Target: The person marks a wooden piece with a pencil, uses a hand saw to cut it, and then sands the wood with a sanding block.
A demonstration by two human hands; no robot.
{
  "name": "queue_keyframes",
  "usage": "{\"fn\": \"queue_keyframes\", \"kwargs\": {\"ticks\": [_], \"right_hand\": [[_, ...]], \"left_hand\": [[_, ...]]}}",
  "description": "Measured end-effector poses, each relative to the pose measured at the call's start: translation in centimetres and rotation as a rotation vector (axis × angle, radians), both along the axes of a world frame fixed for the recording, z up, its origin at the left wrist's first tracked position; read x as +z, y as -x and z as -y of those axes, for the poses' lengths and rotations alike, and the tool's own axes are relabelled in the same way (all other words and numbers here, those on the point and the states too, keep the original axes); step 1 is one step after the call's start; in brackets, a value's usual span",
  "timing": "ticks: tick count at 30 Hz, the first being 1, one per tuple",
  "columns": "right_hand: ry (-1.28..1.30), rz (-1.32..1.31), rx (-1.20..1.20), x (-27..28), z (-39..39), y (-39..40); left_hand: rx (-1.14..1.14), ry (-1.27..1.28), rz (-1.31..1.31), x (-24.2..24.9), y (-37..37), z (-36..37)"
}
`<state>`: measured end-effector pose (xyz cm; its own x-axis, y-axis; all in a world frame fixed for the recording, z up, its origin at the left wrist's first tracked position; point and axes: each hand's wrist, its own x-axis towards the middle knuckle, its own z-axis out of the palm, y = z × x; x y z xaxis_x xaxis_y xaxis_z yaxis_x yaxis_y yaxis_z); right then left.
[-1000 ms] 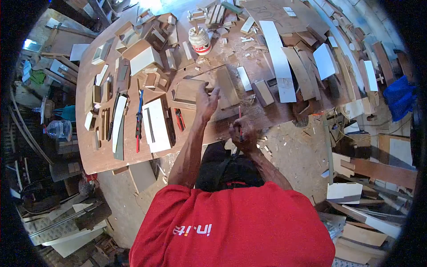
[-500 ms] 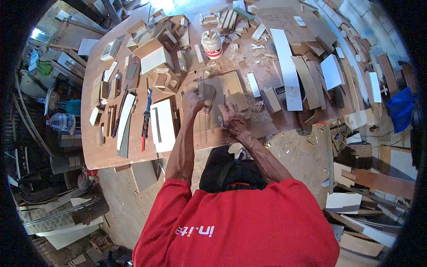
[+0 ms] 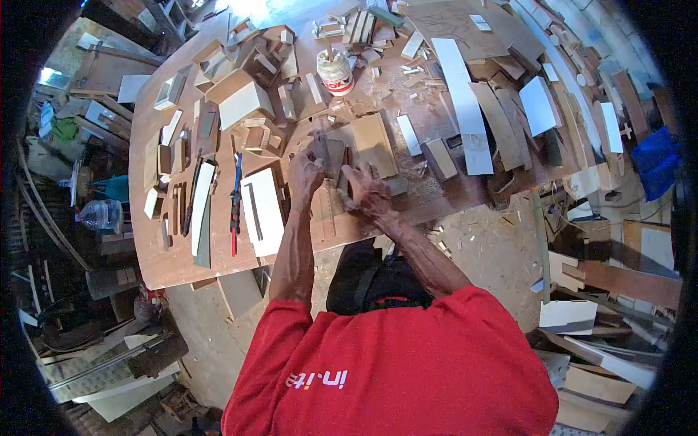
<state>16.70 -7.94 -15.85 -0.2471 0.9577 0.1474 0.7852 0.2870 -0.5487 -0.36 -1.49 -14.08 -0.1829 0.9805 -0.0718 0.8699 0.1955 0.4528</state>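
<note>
My left hand (image 3: 310, 171) is closed at the left edge of a dark wooden piece (image 3: 332, 156), its fingertips blurred. Close on its right, my right hand (image 3: 367, 190) rests with fingers apart by the right side of that piece, its thumb near a thin dark strip. A brown flat board (image 3: 374, 142) lies just beyond my right hand. Below the hands, a thin ruler-like strip (image 3: 329, 218) lies on the table. What my left fingers hold is partly hidden.
The wooden table (image 3: 156, 254) bears a white tub (image 3: 335, 73) of paste, small wooden boxes (image 3: 243, 102), a white slotted panel (image 3: 263, 211), a blue and red tool (image 3: 235, 207) and a long white board (image 3: 465, 109). Shavings lie right of the boards.
My right hand has moved left, nearer my left hand. The dark piece between them has shifted slightly left and looks more turned. The whole view has shifted a little.
</note>
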Motion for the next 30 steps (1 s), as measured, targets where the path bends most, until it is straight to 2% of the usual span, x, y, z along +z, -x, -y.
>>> {"fn": "queue_keyframes", "kwargs": {"ticks": [1, 2, 4, 5, 7, 10, 14, 17, 18, 20, 23, 30], "right_hand": [[-0.076, -0.083, -0.051, 0.2, 0.2, -0.6], [-0.073, -0.082, -0.054, -0.2, 0.2, -1.4], [-0.02, -0.3, -0.238, -1.2, 0.5, -3.6], [-0.017, -0.299, -0.241, -1.5, 0.5, -4.8], [-0.208, -0.084, -0.359, -1.6, 0.6, -7.1], [-0.136, -0.141, -0.467, -1.6, 1.0, -9.2], [-0.055, -0.159, -0.453, -1.5, 1.8, -9.8], [-0.035, -0.206, -0.406, -1.2, 2.6, -9.4], [-0.021, -0.208, -0.42, -1.7, 2.8, -9.2], [-0.008, -0.212, -0.434, -1.7, 3.0, -8.9], [0.028, -0.2, -0.417, -1.2, 2.9, -8.8], [0.022, -0.24, -0.401, -1.3, 2.5, -8.9]], "left_hand": [[-0.033, -0.046, 0.034, -0.3, 0.3, 0.0], [-0.064, -0.092, 0.069, -0.7, 0.6, 0.0], [-0.058, -0.114, 0.069, -1.7, 1.0, -0.1], [-0.048, -0.141, 0.07, -2.1, 1.1, -0.2], [-0.039, -0.111, 0.088, -2.2, 1.3, -0.3], [-0.011, -0.076, 0.054, -2.4, 1.1, -0.5], [0.037, -0.048, -0.104, -0.7, -0.4, -0.2], [0.107, 0.075, -0.066, 0.1, -0.9, -0.6], [0.108, 0.074, -0.067, -1.3, -0.2, -0.9], [0.084, 0.005, 0.212, -5.3, 1.8, -1.5], [-0.019, 0.02, 0.142, -2.4, 0.9, -1.0], [0.011, 0.009, 0.108, -1.4, 0.3, -1.0]]}}
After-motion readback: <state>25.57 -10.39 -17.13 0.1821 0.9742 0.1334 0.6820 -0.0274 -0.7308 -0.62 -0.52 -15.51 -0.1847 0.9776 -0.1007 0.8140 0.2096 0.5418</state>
